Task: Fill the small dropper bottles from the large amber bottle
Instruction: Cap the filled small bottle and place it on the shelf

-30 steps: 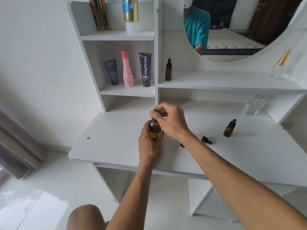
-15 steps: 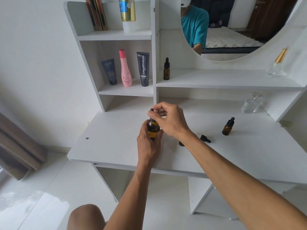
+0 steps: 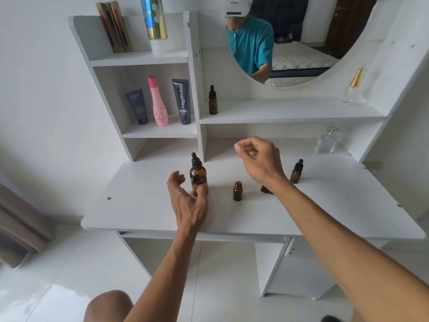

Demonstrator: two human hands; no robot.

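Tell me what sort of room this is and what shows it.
Most likely a bedroom, at a white dressing table. A round mirror reflects a mattress, and cosmetic tubes and a perfume bottle stand on its shelves.

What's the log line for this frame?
left hand: open, beside big bottle | right hand: curled, empty | big bottle: capped | small bottle: uncapped
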